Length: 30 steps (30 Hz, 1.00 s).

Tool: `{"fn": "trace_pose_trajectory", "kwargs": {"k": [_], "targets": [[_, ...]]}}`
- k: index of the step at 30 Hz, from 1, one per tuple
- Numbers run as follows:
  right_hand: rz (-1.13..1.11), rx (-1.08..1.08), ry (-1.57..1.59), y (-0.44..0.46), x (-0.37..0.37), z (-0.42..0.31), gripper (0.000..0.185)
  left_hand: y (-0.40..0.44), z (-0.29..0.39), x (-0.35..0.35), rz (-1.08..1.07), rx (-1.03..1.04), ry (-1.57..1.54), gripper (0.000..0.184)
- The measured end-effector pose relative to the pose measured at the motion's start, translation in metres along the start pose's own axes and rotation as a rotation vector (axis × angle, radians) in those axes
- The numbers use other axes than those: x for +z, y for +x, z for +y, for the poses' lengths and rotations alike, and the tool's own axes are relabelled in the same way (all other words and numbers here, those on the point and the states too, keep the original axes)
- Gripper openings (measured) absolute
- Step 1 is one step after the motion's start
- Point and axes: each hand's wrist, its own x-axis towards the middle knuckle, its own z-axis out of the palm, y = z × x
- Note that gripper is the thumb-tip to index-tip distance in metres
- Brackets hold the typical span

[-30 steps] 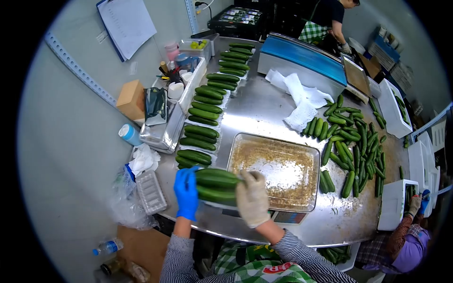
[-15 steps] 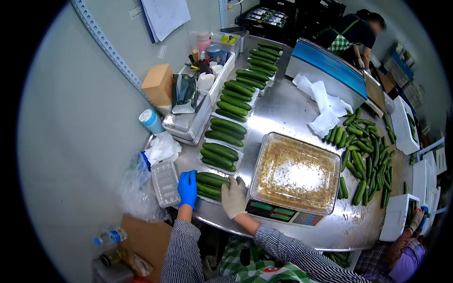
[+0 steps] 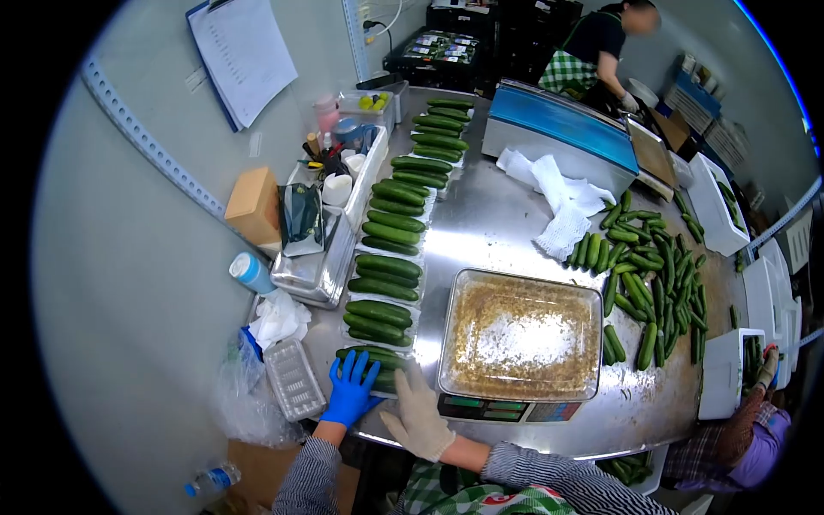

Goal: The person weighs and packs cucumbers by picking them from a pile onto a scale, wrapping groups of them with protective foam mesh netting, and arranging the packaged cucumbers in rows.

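Note:
My left hand [image 3: 350, 391], in a blue glove, has its fingers spread over the left end of the nearest tray of cucumbers [image 3: 378, 359]. My right hand [image 3: 421, 415], in an off-white glove, is held flat at the right end of that tray, thumb apart from the fingers; whether it touches the cucumbers I cannot tell. The hands partly hide this tray. Beyond it runs a row of more white trays with cucumbers [image 3: 378, 316], reaching to the table's far end. A scale with a stained metal pan [image 3: 524, 335] stands right of my right hand.
An empty clear tray [image 3: 294, 379] lies left of my left hand. Loose cucumbers [image 3: 661, 283] are heaped on the right of the metal table [image 3: 481, 215], near a white net cloth [image 3: 562, 206]. Two people [image 3: 592, 51] work at the far side and lower right [image 3: 747, 438].
My fingers have gone from gripping the tray's two ends to spread and straight. The view has shifted, and the nearest tray now sits closer in line with the row.

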Motion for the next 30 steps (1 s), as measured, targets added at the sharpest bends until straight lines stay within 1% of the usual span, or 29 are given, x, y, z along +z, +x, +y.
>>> {"fn": "trace_pose_trajectory", "kwargs": {"k": [5, 8, 16, 22, 25, 28, 30], "targets": [[-0.035, 0.025, 0.117, -0.024, -0.034, 0.007, 0.074, 0.007, -0.008, 0.014, 0.036, 0.025, 0.022, 0.09], [-0.073, -0.006, 0.094, -0.031, -0.049, 0.003, 0.072, 0.015, -0.012, 0.019, 0.037, 0.038, 0.048, 0.09], [-0.135, -0.055, 0.198, -0.032, -0.054, -0.004, 0.068, 0.04, -0.022, 0.027, 0.054, 0.064, 0.066, 0.095], [-0.089, -0.084, 0.172, -0.047, -0.06, 0.0, 0.066, 0.069, -0.034, 0.037, 0.067, 0.041, -0.01, 0.098], [-0.154, -0.014, 0.206, -0.057, -0.075, 0.001, 0.067, 0.084, -0.039, 0.037, 0.09, 0.064, 0.005, 0.098], [-0.092, -0.019, 0.186, -0.07, -0.081, 0.011, 0.065, 0.096, -0.041, 0.036, 0.106, 0.073, -0.004, 0.096], [-0.073, -0.027, 0.174, -0.079, -0.096, 0.016, 0.063, 0.098, -0.041, 0.036, 0.066, 0.046, -0.029, 0.095]]}}
